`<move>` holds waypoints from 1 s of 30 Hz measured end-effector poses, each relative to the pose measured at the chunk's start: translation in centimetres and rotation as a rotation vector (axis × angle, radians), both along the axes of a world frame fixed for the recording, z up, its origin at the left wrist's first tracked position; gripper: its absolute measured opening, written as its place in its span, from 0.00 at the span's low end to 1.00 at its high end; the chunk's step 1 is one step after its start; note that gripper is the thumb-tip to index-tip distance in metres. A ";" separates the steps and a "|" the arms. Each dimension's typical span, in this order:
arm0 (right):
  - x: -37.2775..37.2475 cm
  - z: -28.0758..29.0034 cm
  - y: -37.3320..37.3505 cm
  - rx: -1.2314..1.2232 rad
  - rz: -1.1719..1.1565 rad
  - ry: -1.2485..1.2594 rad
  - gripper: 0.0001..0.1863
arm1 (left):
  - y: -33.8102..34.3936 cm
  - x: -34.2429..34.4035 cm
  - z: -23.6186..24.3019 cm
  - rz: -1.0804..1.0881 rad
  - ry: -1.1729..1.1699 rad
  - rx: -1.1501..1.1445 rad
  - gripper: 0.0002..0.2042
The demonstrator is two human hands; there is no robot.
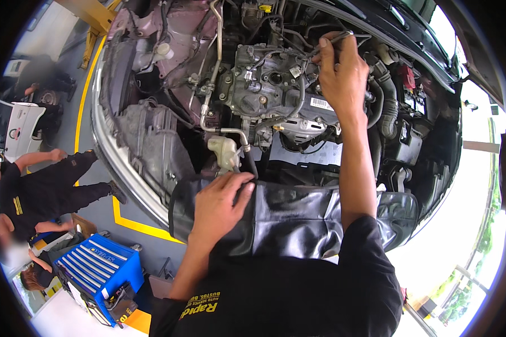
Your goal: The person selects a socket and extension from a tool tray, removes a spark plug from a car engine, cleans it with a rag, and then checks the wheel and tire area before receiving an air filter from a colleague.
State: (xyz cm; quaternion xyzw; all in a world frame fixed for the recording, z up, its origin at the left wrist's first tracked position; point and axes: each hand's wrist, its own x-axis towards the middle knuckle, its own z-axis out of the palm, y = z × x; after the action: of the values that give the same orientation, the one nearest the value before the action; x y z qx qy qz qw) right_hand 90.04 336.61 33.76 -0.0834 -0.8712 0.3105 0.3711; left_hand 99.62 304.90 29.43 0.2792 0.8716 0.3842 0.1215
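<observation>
Bent over the open engine bay, I reach across the engine [264, 98] with my right arm. My right hand [343, 76] is at its far right corner, thumb and fingers closed around a thin dark cable [338, 37]; the fingertips are partly hidden. My left hand [222, 203] rests on the upper edge of a glossy black fender cover [287, 216], fingers loosely bent and thumb apart. Just beyond its fingertips are a whitish plastic reservoir [222, 151] and a black hose.
A ribbed air hose [389, 109] and a black battery [407, 143] sit on the right. A headlight housing [152, 135] is on the left. Behind me to the left stand a blue tool cabinet [104, 261] and a person in black [45, 188]. A yellow lift post [93, 17] rises at upper left.
</observation>
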 end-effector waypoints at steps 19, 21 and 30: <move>-1.8 -6.8 3.9 -0.084 0.271 -0.092 0.15 | 10.0 -10.8 -2.6 -0.044 -0.683 0.209 0.07; -1.8 -7.7 3.7 -0.073 0.255 -0.098 0.14 | 9.8 -10.6 -3.0 -0.044 -0.657 0.211 0.07; -2.1 -10.6 2.1 -0.076 0.161 -0.100 0.12 | 9.6 -10.4 -2.7 -0.044 -0.665 0.156 0.07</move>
State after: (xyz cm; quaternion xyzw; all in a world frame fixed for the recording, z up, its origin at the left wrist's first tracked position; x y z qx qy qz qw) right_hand 87.94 338.72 23.16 -0.0426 -0.8800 0.3676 0.2977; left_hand 89.26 314.45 26.70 0.1658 0.7460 0.5170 0.3855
